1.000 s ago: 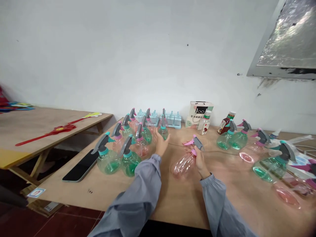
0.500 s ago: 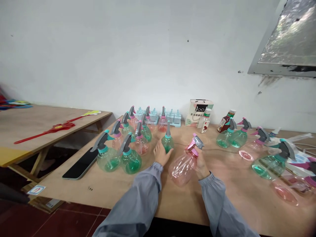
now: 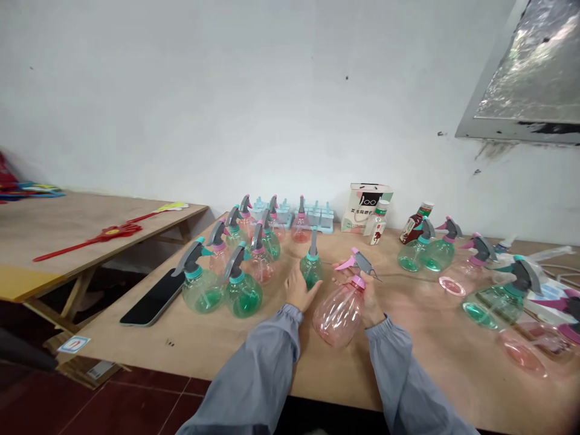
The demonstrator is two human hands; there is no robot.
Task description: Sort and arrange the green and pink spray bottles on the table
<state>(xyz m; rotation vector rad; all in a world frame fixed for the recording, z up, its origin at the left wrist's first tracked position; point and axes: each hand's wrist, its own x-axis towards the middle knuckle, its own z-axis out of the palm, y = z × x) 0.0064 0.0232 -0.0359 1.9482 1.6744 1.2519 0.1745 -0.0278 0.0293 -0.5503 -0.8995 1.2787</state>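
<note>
My right hand (image 3: 372,300) grips a clear pink spray bottle (image 3: 339,311) by its neck, just under the pink and grey trigger head; the bottle tilts with its base toward me, above the wooden table (image 3: 254,356). My left hand (image 3: 299,290) is wrapped round the base of a small green spray bottle (image 3: 312,266) that stands upright on the table. Both sleeves are grey. The two bottles are close together, a little apart.
Several green and pink spray bottles (image 3: 235,260) stand in a group at the left. More bottles lie and stand at the right (image 3: 498,296). A black phone (image 3: 151,302) lies near the left edge. Ice-pop moulds (image 3: 317,214), a carton (image 3: 366,208) and a sauce bottle (image 3: 414,223) stand by the wall.
My left hand took a green bottle from the group and drew it toward me. My right hand lifted the pink bottle off the table and tilted it upright.
</note>
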